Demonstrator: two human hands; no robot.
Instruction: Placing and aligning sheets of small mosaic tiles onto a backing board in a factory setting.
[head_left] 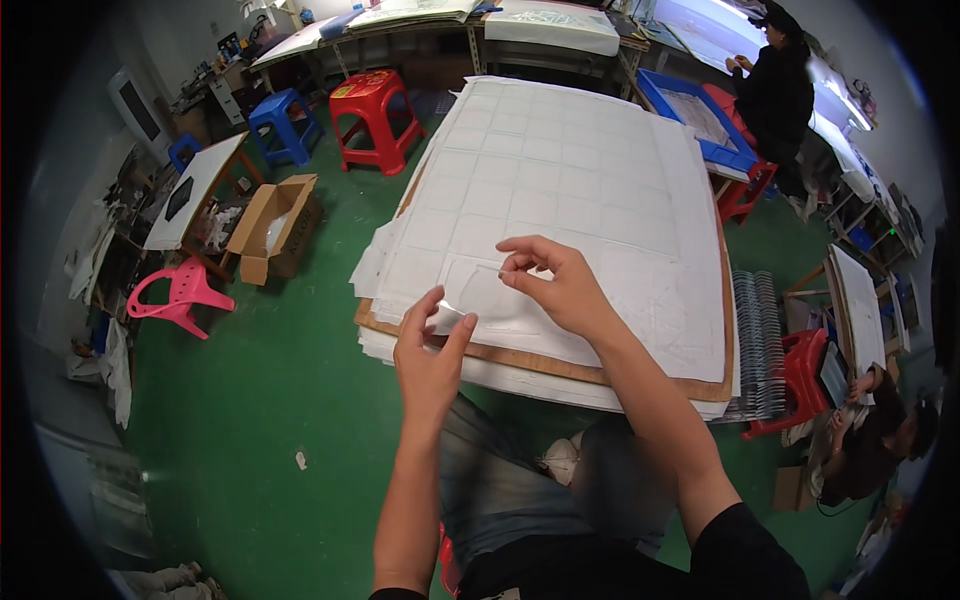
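Note:
A small, clear, sheet-like piece [482,292] spans the gap between my two hands, above the white-covered table. It looks like thin transparent plastic or glass, and its outline is faint. My right hand [558,285] pinches its upper right corner between thumb and forefinger. At the lower left end, my left hand [430,350] has the edge between thumb and fingertips, where a bright glint shows. Under both hands lies a large stack of white sheets [560,180], the top one marked with a faint grid, on a brown board [540,366].
A blue tray [735,155] stands at the table's far right corner. Wire racks [758,335] and a red stool [800,380] flank the right side. Left are red [372,110] and blue [285,122] stools, a cardboard box [278,228] and a pink chair [180,298]. Two people work at right.

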